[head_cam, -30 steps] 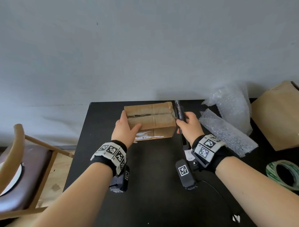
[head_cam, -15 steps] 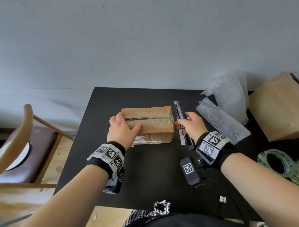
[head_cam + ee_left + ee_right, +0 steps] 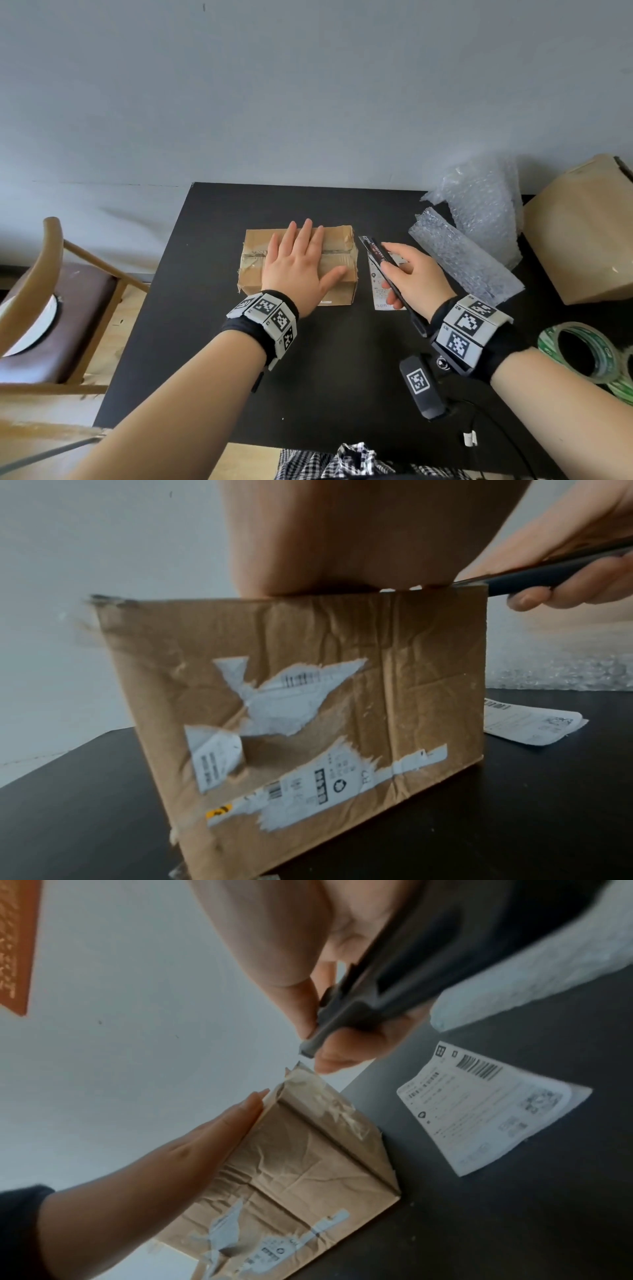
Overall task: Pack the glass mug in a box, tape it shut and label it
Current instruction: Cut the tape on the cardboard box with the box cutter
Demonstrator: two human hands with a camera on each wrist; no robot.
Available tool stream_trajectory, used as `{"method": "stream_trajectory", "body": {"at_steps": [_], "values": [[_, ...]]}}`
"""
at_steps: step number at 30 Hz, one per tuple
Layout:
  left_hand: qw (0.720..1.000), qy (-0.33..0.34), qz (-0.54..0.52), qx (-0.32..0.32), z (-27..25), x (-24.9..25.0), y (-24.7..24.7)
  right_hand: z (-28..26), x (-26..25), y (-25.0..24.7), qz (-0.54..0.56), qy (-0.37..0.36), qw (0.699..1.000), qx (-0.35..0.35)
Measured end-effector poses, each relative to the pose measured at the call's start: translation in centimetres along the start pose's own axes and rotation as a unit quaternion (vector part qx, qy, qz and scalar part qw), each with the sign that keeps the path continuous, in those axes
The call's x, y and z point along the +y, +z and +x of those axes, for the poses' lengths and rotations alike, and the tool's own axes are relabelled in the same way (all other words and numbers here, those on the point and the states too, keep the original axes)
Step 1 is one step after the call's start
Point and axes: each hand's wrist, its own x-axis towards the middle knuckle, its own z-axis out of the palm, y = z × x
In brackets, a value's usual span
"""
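A small worn cardboard box (image 3: 253, 274) sits closed on the black table (image 3: 205, 342), with torn label scraps on its near side (image 3: 308, 696). My left hand (image 3: 301, 260) lies flat on its top, fingers straight and spread, seen also in the right wrist view (image 3: 171, 1150). Just right of the box, my right hand (image 3: 411, 277) grips a black utility knife (image 3: 376, 251), whose tip points at the box's top right corner (image 3: 308, 1047). A white shipping label (image 3: 380, 294) lies on the table under that hand. No glass mug is visible.
Two pieces of bubble wrap (image 3: 462, 260) lie to the right, and a larger cardboard box (image 3: 582, 233) stands beyond them. A green tape roll (image 3: 582, 353) sits at the right edge. A wooden chair (image 3: 51, 308) stands left of the table.
My left hand has left the box's left end and now lies flat on top. The right hand with the knife has drawn slightly right and nearer. The head view tilted down.
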Motion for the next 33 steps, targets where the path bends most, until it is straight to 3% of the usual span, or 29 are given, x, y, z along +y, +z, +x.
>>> {"method": "stream_trajectory", "body": {"at_steps": [10, 16, 33], "values": [[1.000, 0.006, 0.005, -0.009, 0.0, 0.0, 0.1, 0.5, -0.1, -0.3, -0.085, -0.028, 0.996, -0.028], [1.000, 0.005, 0.010, -0.008, 0.0, 0.0, 0.1, 0.7, -0.7, -0.2, -0.168, -0.075, 0.983, 0.011], [1.000, 0.003, 0.010, 0.001, -0.1, 0.1, 0.2, -0.2, -0.8, 0.4, -0.170, -0.070, 0.982, 0.035]]}}
